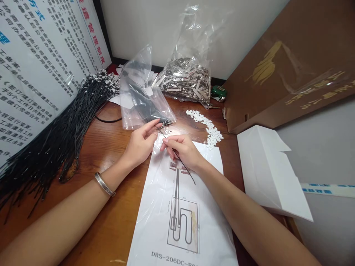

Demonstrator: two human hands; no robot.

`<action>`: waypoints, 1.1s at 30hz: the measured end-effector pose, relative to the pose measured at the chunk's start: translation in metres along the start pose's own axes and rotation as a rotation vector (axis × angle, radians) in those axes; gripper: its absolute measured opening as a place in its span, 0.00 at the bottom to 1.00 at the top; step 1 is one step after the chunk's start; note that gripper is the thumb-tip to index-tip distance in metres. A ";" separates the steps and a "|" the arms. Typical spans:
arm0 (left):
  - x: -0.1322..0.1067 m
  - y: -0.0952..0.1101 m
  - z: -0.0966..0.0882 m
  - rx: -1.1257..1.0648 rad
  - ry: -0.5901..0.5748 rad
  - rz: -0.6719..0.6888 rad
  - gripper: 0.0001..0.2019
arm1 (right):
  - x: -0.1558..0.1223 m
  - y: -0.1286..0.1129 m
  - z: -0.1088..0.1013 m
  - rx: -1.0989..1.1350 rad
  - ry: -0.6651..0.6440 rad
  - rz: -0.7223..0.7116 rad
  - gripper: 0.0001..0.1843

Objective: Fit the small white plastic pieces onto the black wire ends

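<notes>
My right hand (181, 149) is pinched around a thin black wire (186, 170) that trails back over a printed diagram sheet (183, 218). My left hand (141, 142) pinches the wire's far end at the mouth of a clear plastic bag (141, 94) that holds more dark wires. A small metal-looking tip shows at the bag's opening near my left fingertips. Both hands rest over the wooden table (111, 207).
A large bundle of black wires (55, 136) lies at the left against a printed board. A clear bag of small metal strips (187, 79) sits at the back. Tiny white pieces (208, 127) lie in a curved heap. A brown box (288, 62) and white folded paper (267, 170) stand at the right.
</notes>
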State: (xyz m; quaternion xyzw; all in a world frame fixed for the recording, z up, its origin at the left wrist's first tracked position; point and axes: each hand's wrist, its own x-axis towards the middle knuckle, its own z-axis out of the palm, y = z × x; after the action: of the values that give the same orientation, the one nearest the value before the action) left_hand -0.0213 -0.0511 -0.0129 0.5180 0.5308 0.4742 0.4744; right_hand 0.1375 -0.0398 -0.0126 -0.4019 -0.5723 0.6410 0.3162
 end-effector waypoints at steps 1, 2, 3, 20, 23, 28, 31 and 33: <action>0.000 0.000 0.000 0.014 -0.037 0.021 0.24 | 0.000 0.000 0.000 -0.003 0.008 0.004 0.19; 0.000 0.000 -0.001 0.032 -0.069 0.043 0.22 | 0.000 0.000 0.000 -0.010 0.019 0.004 0.19; 0.000 0.000 -0.001 0.049 -0.088 0.058 0.20 | 0.000 -0.001 0.000 -0.016 0.026 0.000 0.20; 0.002 -0.001 0.000 0.019 0.037 -0.028 0.25 | 0.001 0.003 -0.002 0.013 -0.001 -0.041 0.22; 0.001 -0.001 0.000 0.055 0.001 0.019 0.26 | 0.002 0.005 -0.001 0.010 0.030 -0.021 0.21; -0.003 -0.002 -0.001 0.173 -0.120 0.177 0.16 | 0.002 0.007 0.001 0.023 0.087 -0.043 0.22; -0.002 -0.003 -0.002 0.150 -0.039 0.126 0.17 | 0.001 0.007 0.001 0.036 0.064 -0.075 0.21; 0.000 -0.003 -0.002 0.145 -0.010 0.098 0.20 | 0.001 0.006 0.001 0.044 0.054 -0.073 0.21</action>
State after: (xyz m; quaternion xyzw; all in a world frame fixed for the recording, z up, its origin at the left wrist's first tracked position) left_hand -0.0234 -0.0515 -0.0159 0.5784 0.5355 0.4547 0.4147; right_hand 0.1368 -0.0399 -0.0190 -0.3908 -0.5636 0.6306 0.3632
